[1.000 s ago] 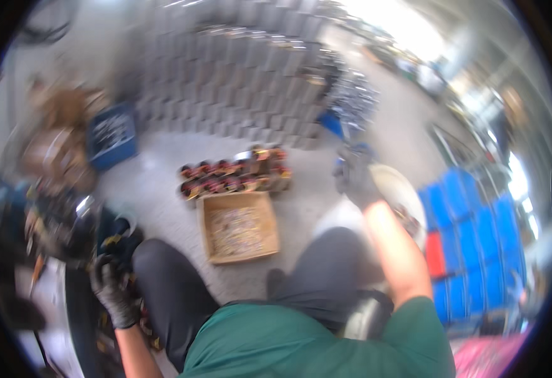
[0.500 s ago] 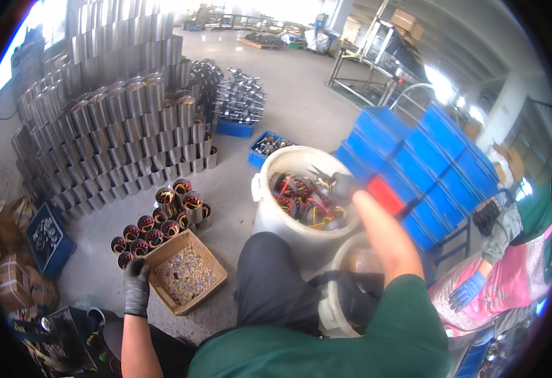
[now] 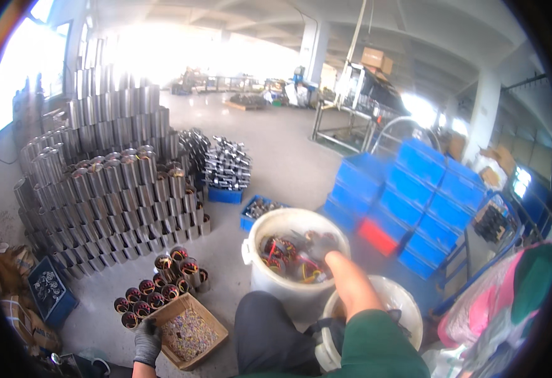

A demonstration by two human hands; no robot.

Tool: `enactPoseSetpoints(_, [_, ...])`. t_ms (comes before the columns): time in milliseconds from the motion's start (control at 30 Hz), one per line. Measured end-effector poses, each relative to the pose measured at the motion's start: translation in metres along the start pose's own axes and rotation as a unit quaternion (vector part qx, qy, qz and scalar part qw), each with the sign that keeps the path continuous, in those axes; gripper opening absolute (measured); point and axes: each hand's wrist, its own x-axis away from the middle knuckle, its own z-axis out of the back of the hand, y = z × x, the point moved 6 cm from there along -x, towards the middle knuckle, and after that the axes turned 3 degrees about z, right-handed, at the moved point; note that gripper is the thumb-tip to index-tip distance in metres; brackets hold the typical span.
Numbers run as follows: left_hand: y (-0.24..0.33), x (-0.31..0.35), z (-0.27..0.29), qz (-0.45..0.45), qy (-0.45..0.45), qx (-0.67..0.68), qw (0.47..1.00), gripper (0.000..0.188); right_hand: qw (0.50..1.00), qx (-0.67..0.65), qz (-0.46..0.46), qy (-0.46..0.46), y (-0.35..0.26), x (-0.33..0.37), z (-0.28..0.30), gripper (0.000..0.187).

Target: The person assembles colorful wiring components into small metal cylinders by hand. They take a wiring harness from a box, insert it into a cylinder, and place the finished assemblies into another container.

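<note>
My left hand [image 3: 147,342], in a grey glove, is closed on the left corner of an open cardboard box [image 3: 208,358]. Small multicoloured bits [image 3: 191,332] cover the box's bottom. My right hand [image 3: 319,244] reaches inside a large white tub [image 3: 275,285], smeared by motion, so its fingers and anything in them do not show clearly. Beside it in the tub lie wound motor stators [image 3: 280,249] with red and yellow wires.
Short metal cylinders with wired cores [image 3: 156,297] stand beyond the box. Behind them rises a tall stack of metal tubes [image 3: 109,208]. Blue crates [image 3: 408,195] and a red crate [image 3: 378,235] are piled right. Another white tub [image 3: 408,302] stands by my right arm, near a person in pink [image 3: 477,302].
My view has tilted up. My right hand has moved further into the tub; the dark pointed tool seen there earlier is now lost in blur. The co-worker's blue-gloved hand has left view.
</note>
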Motion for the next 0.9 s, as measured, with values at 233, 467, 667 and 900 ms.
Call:
enactPoseSetpoints(233, [0.048, 0.007, 0.014, 0.02, -0.018, 0.126, 0.992, 0.03, 0.927, -0.346, -0.005, 0.146, -0.068, -0.011, 0.094, 0.042])
enactPoseSetpoints(467, [0.1, 0.0, -0.005, 0.049, -0.083, 0.42, 0.903, 0.042, 0.506, -0.824, 0.085, -0.241, -0.292, 0.022, 0.086, 0.025])
enactPoseSetpoints(667, [0.114, 0.015, -0.014, 0.157, -0.127, 0.579, 0.79, 0.071, 0.468, -0.833, 0.172, -0.241, -0.464, 0.124, 0.042, 0.02])
enactPoseSetpoints(900, [0.046, 0.001, -0.04, 0.19, -0.1, 0.565, 0.797, 0.047, 0.482, -0.814, 0.156, -0.285, -0.483, 0.145, -0.01, 0.016])
